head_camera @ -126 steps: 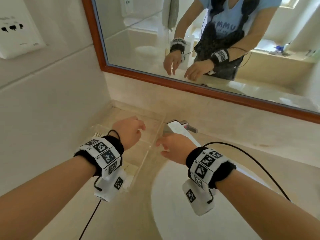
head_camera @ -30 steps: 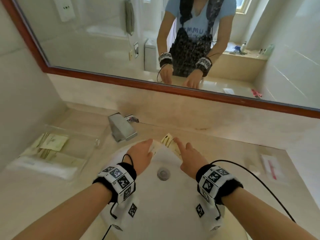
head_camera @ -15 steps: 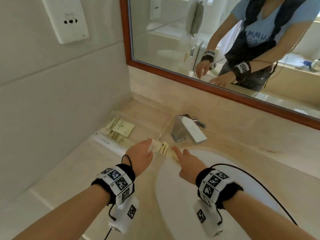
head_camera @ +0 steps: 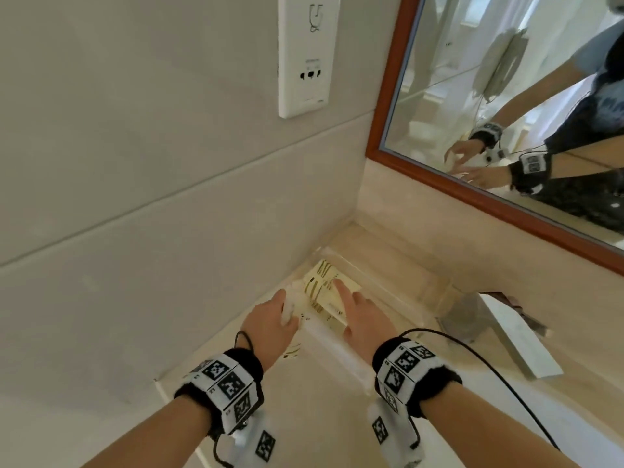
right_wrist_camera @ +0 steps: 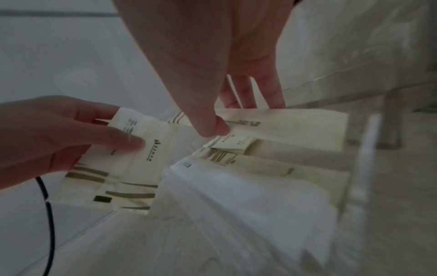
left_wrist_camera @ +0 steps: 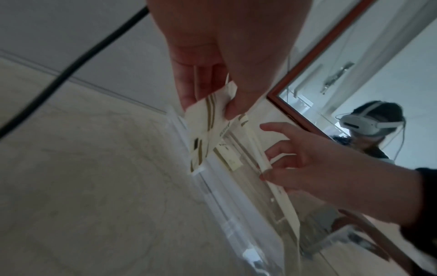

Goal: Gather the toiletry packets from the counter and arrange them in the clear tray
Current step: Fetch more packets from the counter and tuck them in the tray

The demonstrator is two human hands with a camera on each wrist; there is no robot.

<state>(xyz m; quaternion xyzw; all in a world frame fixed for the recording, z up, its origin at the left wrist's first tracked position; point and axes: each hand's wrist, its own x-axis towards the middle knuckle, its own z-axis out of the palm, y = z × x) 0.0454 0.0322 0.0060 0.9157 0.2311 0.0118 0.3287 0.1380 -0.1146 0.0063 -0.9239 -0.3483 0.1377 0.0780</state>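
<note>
Clear tray [head_camera: 398, 282] sits in the counter [head_camera: 320, 417] corner, its long side close along the tiled wall [head_camera: 169, 197], far end toward the mirror [head_camera: 506, 113]; faucet [head_camera: 499, 329] stands just beside the tray's other side, so open counter lies mainly at the tray's near end. Left hand [head_camera: 270, 327] at the wall-side rim, thumb and fingers pinching a cream striped packet [right_wrist_camera: 123, 164] by its upper end; packet hangs over the tray's near wall-side corner. Right hand [head_camera: 361, 319] over the tray, fingers extended and slightly spread, fingertips [right_wrist_camera: 274, 97] on a cream packet in the tray [right_wrist_camera: 295, 128]; thumb tip touches that packet's edge. More cream packets and a white plastic-wrapped item [right_wrist_camera: 236, 196] lie beneath, overlapping. Tray walls nearly invisible in head view; packet count and print illegible.
</note>
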